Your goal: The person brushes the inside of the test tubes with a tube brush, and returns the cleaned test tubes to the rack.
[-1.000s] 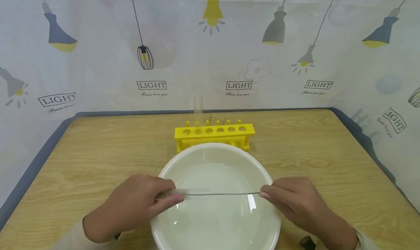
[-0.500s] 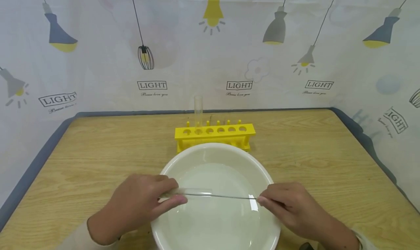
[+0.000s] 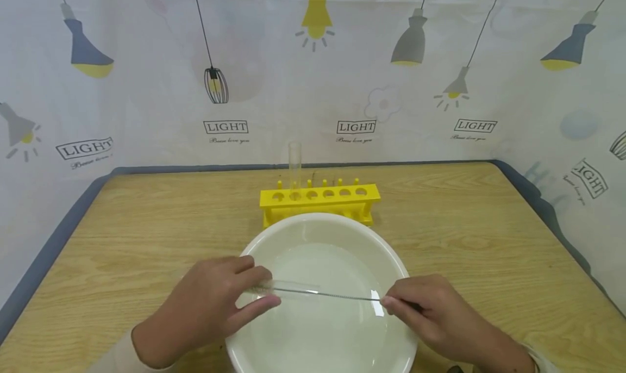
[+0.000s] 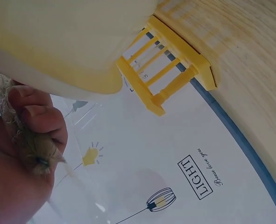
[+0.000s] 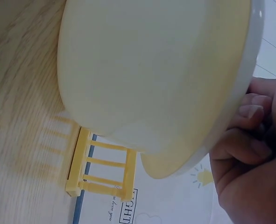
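My left hand (image 3: 210,299) holds a clear test tube (image 3: 298,283) sideways above the white basin (image 3: 406,329). Inside the tube sits the bristle end of a test tube brush (image 3: 352,297). Its pale bristles and tufted tip show by the left fingers in the left wrist view. From the tube's mouth the twisted wire handle runs right, and my right hand (image 3: 440,313) pinches its end over the basin's right rim. In the right wrist view the curled fingers are beside the rim, and the brush is hidden there.
Behind the basin stands a yellow test tube rack (image 3: 320,196), with another clear test tube (image 3: 295,169) upright in it. A small dark object (image 3: 455,369) peeks in at the bottom edge. Printed cloth (image 3: 293,90) surrounds the wooden table (image 3: 146,215).
My left hand and the tube have shifted slightly right. My right hand has moved a little left and nearer, so the wire now slants down towards it.
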A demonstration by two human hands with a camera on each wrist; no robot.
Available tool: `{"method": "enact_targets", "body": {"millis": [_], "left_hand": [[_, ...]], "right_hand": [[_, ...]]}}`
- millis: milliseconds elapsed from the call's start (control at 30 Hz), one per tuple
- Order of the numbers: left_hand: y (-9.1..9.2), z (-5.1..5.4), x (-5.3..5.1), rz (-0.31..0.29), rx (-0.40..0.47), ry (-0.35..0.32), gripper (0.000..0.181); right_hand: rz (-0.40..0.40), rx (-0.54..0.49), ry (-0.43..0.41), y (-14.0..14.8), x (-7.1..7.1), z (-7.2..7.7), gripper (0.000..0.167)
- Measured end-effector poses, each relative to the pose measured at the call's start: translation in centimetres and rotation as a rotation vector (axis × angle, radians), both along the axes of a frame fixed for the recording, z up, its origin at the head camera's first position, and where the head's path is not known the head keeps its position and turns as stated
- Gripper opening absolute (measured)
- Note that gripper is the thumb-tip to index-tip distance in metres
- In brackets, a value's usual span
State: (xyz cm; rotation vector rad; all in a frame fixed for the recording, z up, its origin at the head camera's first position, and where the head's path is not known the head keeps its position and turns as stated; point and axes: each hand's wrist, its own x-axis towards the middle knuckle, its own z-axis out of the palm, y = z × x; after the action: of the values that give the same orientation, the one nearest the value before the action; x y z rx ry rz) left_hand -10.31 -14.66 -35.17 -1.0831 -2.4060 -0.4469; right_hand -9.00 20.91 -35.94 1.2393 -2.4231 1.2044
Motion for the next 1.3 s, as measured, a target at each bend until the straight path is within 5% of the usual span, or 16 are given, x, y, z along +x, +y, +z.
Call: {"method": "enact_targets", "body": {"millis": [167, 267, 533, 900, 1300], "left_hand": [[0.0, 0.2, 0.1, -0.005, -0.04, -0.099, 0.021], [0.0, 0.2, 0.1, -0.001, -0.041, -0.094, 0.023], [0.0, 0.4, -0.3, -0.04, 0.051, 0.12, 0.04], [-0.2, 0.3, -0.7, -0.067, 0.078, 0.134, 0.037], [-0.4, 0.4, -0.8, -0.078, 0.086, 0.122, 0.038]], "right_hand": [[-0.013, -0.029, -0.01, 0.0, 0.1, -0.1, 0.025], [-0.003, -0.05, -0.044, 0.1, 0.1, -0.1, 0.027], [0.095, -0.153, -0.412, 0.6, 0.0, 1.2, 0.038], [0.244, -0.388, -0.963, 0.9, -0.4, 1.3, 0.034], [0.319, -0.521, -1.127, 1.1, -0.8, 1.1, 0.035]]}}
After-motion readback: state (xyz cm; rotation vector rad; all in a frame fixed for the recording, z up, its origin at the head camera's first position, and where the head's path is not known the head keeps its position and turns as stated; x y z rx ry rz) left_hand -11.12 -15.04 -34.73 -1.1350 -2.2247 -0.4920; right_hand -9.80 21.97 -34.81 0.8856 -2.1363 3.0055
